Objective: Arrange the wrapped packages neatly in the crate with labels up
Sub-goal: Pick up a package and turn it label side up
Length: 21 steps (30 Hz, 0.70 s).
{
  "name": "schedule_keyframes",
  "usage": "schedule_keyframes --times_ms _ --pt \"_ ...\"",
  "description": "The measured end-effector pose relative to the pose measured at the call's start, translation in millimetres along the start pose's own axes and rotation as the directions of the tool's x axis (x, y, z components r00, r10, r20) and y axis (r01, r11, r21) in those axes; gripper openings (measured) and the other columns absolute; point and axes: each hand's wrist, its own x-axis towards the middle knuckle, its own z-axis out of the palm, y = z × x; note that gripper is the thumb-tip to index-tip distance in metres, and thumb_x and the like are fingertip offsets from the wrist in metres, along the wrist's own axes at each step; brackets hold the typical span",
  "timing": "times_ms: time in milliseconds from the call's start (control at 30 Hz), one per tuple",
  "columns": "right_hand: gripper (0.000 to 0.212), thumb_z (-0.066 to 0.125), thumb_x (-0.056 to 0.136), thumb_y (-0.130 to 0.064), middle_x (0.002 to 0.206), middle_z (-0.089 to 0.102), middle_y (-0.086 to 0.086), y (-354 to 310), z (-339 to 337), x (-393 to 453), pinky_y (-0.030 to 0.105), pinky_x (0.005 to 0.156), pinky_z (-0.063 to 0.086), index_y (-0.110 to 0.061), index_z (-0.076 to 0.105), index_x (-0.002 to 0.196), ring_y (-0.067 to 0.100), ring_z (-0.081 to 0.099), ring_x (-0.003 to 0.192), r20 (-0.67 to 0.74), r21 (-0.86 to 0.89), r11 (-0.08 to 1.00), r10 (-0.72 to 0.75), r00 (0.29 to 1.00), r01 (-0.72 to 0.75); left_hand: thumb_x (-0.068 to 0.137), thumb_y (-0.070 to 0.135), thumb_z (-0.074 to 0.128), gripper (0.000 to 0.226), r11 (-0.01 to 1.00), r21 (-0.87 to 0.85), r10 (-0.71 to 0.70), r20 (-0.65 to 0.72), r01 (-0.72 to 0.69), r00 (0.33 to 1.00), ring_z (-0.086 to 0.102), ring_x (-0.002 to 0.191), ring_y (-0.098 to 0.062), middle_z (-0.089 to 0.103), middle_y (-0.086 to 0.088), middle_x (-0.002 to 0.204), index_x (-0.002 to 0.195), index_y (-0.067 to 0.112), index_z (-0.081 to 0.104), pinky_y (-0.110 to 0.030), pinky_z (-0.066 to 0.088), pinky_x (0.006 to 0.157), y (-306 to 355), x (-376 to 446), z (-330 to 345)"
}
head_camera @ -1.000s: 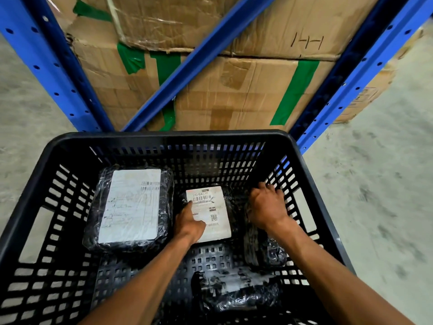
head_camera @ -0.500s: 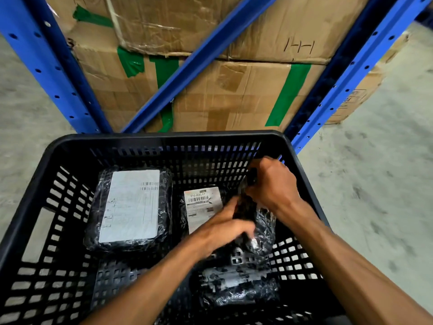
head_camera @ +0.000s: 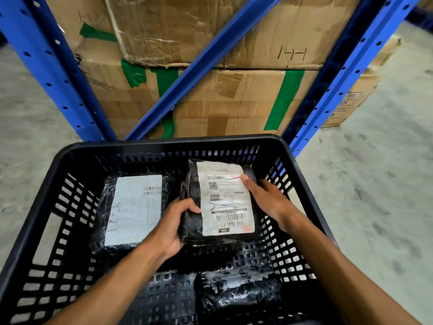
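Both hands, left (head_camera: 174,227) and right (head_camera: 267,199), grasping the label-up wrapped package (head_camera: 220,200) between them above the crate (head_camera: 164,143).

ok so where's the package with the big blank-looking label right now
In the head view, that package lies label up in the far-left part of the black crate, just left of the left hand and the package held in both hands.
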Motion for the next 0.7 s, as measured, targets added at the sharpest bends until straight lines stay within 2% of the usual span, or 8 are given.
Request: schedule_keyframes --times_ms 67,133,200,300,367,433,500,700 --pt "0.090 0.061 0.058 -0.084 0.129 0.065 -0.006 10 0 1 0.041 0.110 0.035 -0.027 0.061 0.128 0.020 0.056 0.124 0.158 0.218 0.970 0.075 0.985 -0.109 0.055 0.003 0.055 0.065 1.000 -0.012 -0.024 0.036 0.025 0.999 0.069 0.079 -0.032 0.069 -0.021 0.104 0.119 -0.003 0.058 -0.041 0.059 0.067 2 0 -2" --pt "0.093 0.063 0.051 -0.085 0.125 0.068 -0.005 10 0 2 0.049 0.111 0.035 -0.026 0.065 0.123 0.021 0.059 0.121 0.161 0.245 0.966 0.037 0.986 -0.077 0.056 0.005 0.055 0.055 0.999 -0.006 -0.031 0.063 0.031 0.998 0.071 0.076 -0.030 0.073 -0.018 0.097 0.111 -0.002 0.062 -0.038 0.060 0.068 4 -1 -2" --pt "0.083 0.062 0.060 -0.079 0.125 0.068 -0.003 8 -2 1 0.048 0.109 0.038 -0.024 0.065 0.122 0.022 0.061 0.118 0.114 0.242 0.970 0.010 0.993 -0.037 0.060 0.007 0.056 0.045 0.999 0.018 -0.031 0.068 0.030 0.997 0.073 0.074 -0.026 0.076 -0.013 0.092 0.103 0.002 0.066 -0.036 0.060 0.068 4 -3 -1" --pt "0.057 0.062 0.078 -0.064 0.110 0.075 -0.002 6 -5 0 0.043 0.100 0.049 -0.020 0.069 0.113 0.021 0.070 0.104 0.107 0.267 0.964 -0.027 0.994 -0.002 0.069 0.013 0.071 0.048 0.987 0.144 0.067 0.001 -0.067 0.998 0.071 0.098 -0.024 0.074 -0.010 0.110 0.117 0.011 0.064 -0.039 0.055 0.087 7 -4 0" --pt "0.044 0.060 0.086 -0.054 0.104 0.077 -0.002 7 -5 -1 0.035 0.088 0.055 -0.019 0.069 0.111 0.018 0.073 0.096 0.110 0.275 0.961 -0.048 0.993 0.016 0.070 0.020 0.075 0.051 0.970 0.222 0.111 -0.029 -0.102 0.993 0.069 0.104 -0.021 0.074 -0.005 0.112 0.119 0.017 0.062 -0.040 0.050 0.096 6 -6 1" --pt "0.034 0.059 0.090 -0.048 0.098 0.078 -0.002 7 -5 -3 0.025 0.071 0.055 -0.020 0.069 0.104 0.014 0.075 0.089 0.113 0.285 0.958 -0.062 0.992 0.028 0.075 0.019 0.073 0.041 0.957 0.267 0.127 -0.046 -0.110 0.991 0.069 0.103 -0.016 0.075 0.000 0.109 0.115 0.023 0.063 -0.037 0.050 0.096 3 -8 2" --pt "0.030 0.060 0.090 -0.048 0.097 0.078 -0.003 6 -6 -6 0.021 0.063 0.053 -0.021 0.068 0.102 0.012 0.075 0.087 0.132 0.293 0.956 -0.069 0.989 0.028 0.079 0.017 0.071 0.033 0.959 0.262 0.127 -0.060 -0.108 0.990 0.069 0.104 -0.016 0.075 0.001 0.108 0.110 0.026 0.065 -0.038 0.050 0.097 0 -8 2" --pt "0.040 0.066 0.084 -0.050 0.096 0.079 -0.001 4 -10 -1 0.030 0.075 0.056 -0.018 0.069 0.107 0.016 0.075 0.089 0.141 0.295 0.955 -0.054 0.989 0.010 0.065 0.024 0.075 0.044 0.958 0.247 0.166 -0.062 -0.146 0.984 0.066 0.109 -0.019 0.075 0.001 0.109 0.108 0.027 0.066 -0.044 0.046 0.103 0 -8 1"
